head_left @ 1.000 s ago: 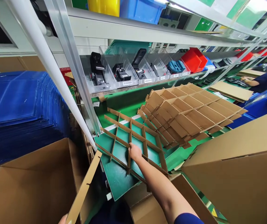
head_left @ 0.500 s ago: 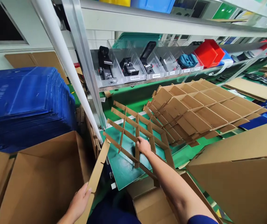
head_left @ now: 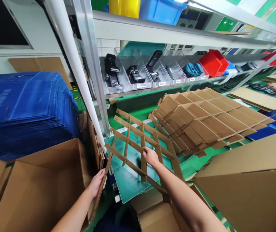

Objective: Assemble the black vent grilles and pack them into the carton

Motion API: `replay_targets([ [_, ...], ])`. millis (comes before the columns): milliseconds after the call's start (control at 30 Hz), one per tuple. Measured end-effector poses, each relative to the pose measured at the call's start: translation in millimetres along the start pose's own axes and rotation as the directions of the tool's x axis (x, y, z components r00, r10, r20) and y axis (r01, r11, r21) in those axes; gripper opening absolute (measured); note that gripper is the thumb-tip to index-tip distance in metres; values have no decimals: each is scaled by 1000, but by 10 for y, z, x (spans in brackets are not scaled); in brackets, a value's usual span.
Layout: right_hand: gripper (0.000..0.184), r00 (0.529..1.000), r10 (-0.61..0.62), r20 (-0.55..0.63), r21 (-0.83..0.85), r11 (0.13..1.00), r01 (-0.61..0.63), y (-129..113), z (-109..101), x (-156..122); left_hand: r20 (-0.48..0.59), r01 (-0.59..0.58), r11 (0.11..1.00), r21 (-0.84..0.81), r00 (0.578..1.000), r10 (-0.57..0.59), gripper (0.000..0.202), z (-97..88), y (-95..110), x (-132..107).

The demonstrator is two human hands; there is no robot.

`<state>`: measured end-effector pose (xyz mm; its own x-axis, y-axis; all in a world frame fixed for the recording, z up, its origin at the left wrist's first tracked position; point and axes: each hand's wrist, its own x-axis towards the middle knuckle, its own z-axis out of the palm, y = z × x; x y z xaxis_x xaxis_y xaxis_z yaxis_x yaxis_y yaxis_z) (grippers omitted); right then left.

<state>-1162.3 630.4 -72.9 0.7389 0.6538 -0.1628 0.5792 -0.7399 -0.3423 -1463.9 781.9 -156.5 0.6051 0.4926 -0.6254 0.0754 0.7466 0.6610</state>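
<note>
My left hand (head_left: 97, 183) is closed around a long slotted cardboard strip (head_left: 101, 190), which stands on edge left of the green worktop (head_left: 125, 185). The strip's far end meets the near left side of a cardboard divider grid (head_left: 135, 146); whether its slots are engaged I cannot tell. With my right hand (head_left: 150, 156) I grip the grid by a strip near its middle. Crossed strips make up this grid, and several of their ends stick out to the left. Against its right side leans a stack of assembled cardboard grids (head_left: 207, 112).
An open cardboard box (head_left: 43, 174) stands at left, below stacked blue sheets (head_left: 27, 109). Another open box (head_left: 157, 214) sits under the worktop edge, and a large carton (head_left: 249, 174) is at right. Behind a metal post (head_left: 93, 64), clear bins (head_left: 141, 85) hold black parts. Far right, a person's arm shows.
My left hand has moved up and to the right with the strip, turning it on edge and bringing its far end across the grid's left side. My right hand keeps its hold.
</note>
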Motion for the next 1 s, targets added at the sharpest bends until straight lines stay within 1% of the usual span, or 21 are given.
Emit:
replay_targets([
  [100, 29, 1000, -18, 3, -6, 1000, 18, 10, -19, -46, 38, 21, 998, -54, 999, -19, 41, 179, -34, 329],
  [167, 29, 1000, -26, 6, -9, 1000, 26, 28, -24, -83, 40, 16, 995, -100, 999, -12, 40, 274, -32, 514],
  [300, 31, 999, -40, 16, 3, 999, 40, 86, -38, -165, 17, 15, 985, -170, 1000, -12, 32, 380, 45, 758],
  [400, 31, 998, -53, 27, 24, 998, 52, 140, -65, -221, 43, 29, 978, -205, 999, -21, 26, 423, 129, 831],
  [500, 30, 997, -61, 41, 41, 997, 60, 197, -102, -268, 64, 32, 970, -243, 998, -17, 23, 482, 173, 850],
  [667, 27, 993, -99, 63, 61, 994, 95, 296, -130, -326, 25, -31, 944, -329, 999, 41, 22, 603, 157, 896],
  [800, 26, 991, -122, 62, 60, 991, 118, 365, -126, -359, 1, -71, 931, -357, 997, 77, 25, 669, 167, 992],
  [900, 26, 990, -127, 62, 73, 990, 122, 400, -139, -385, -9, -76, 931, -358, 997, 78, 24, 692, 184, 1074],
  [1000, 27, 991, -118, 65, 93, 989, 112, 422, -173, -415, -6, -58, 934, -352, 998, 60, 22, 674, 174, 1124],
])
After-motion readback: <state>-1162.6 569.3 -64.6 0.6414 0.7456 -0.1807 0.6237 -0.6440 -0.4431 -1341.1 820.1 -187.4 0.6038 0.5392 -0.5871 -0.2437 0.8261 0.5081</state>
